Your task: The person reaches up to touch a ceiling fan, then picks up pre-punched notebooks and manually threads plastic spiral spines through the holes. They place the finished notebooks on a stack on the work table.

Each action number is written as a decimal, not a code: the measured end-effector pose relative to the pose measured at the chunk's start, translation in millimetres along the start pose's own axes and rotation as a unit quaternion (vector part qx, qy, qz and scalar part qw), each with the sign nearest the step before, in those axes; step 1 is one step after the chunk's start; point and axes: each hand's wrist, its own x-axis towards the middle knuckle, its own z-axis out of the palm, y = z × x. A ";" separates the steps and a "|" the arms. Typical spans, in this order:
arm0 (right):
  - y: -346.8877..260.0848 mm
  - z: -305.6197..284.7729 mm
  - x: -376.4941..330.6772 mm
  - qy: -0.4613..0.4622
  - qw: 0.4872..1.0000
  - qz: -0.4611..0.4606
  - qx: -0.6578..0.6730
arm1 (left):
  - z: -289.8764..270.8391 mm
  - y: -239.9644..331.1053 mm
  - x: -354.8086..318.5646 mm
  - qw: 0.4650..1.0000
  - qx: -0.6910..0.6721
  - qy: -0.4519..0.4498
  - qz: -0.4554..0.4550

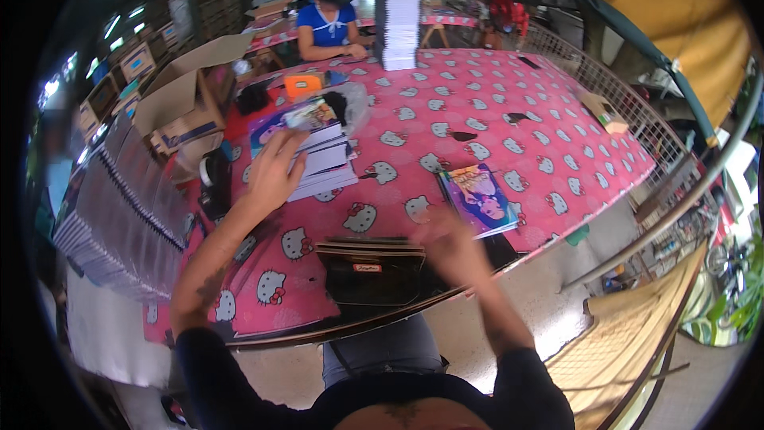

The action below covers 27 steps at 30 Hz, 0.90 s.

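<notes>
My left hand (274, 169) reaches over the left part of the table, its fingers apart at the edge of fanned stacks of white paper (325, 161). Behind its fingertips lie picture-printed covers (312, 115). Motion blurs my right hand (451, 248), so its fingers do not show clearly. It hovers between a stack of glossy booklets with a purple and blue picture cover (481, 201) and a black, flat-fronted object (372, 279) with a small red label. Layered edges run along the top of that black object, close to the table's front edge.
A pink patterned cloth covers the table (557, 161). Tall stacks of spiral-bound books (119, 211) stand at the left, near an open cardboard box (181, 107). Another tall paper stack (402, 24) rises at the far side, where a person in blue (326, 28) sits.
</notes>
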 end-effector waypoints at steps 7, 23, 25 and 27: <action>-127.4 220.2 -40.8 -0.374 0.810 -0.329 0.308 | 13.3 -11.3 37.5 0.998 0.054 0.002 0.037; -103.1 167.8 -40.5 -0.335 0.847 -0.301 0.284 | -11.4 20.8 -29.6 0.996 -0.052 0.040 -0.057; -73.2 97.8 -20.1 -0.178 0.937 -0.259 0.150 | -18.5 38.8 -52.3 0.994 -0.068 0.054 -0.071; -19.1 29.4 -0.8 0.027 0.998 -0.052 -0.022 | -26.1 49.5 -74.3 0.991 -0.084 0.056 -0.083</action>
